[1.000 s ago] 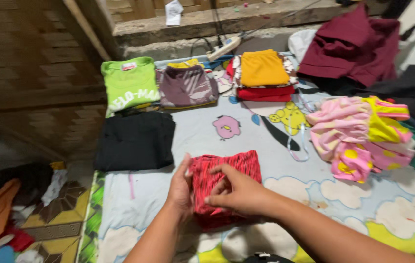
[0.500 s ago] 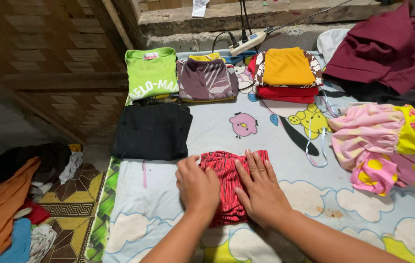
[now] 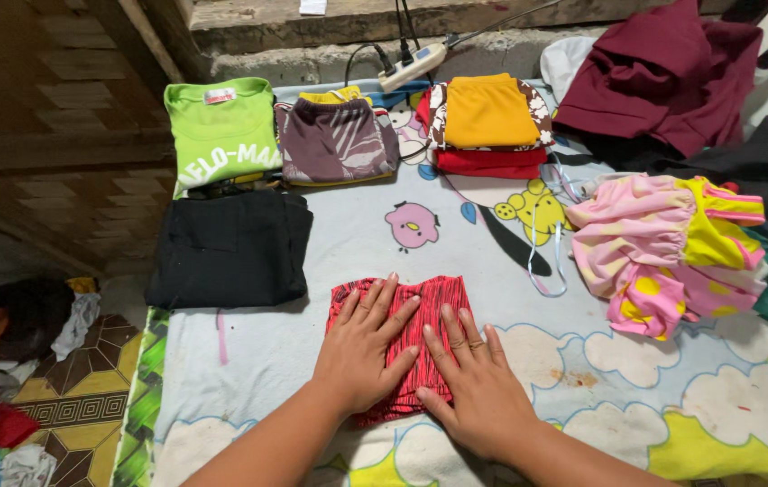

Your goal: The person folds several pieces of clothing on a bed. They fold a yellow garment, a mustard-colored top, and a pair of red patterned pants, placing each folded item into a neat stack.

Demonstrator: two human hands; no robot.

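Both palms flat, fingers spread: left hand (image 3: 361,347) & right hand (image 3: 474,388) press folded red striped garment (image 3: 429,302) on cartoon-print sheet (image 3: 357,243), grasping nothing; folded black stack (image 3: 230,248) up-left of left hand looks its likely next stop

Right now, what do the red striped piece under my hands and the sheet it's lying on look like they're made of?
The red striped garment looks like thin, stretchy knit fabric with a matte finish: it lies soft and flat under the left hand and right hand, with fine dark stripes. The cartoon-print sheet looks like smooth woven cotton or a blend, matte, lightly creased and stained; the exact fibre cannot be told.
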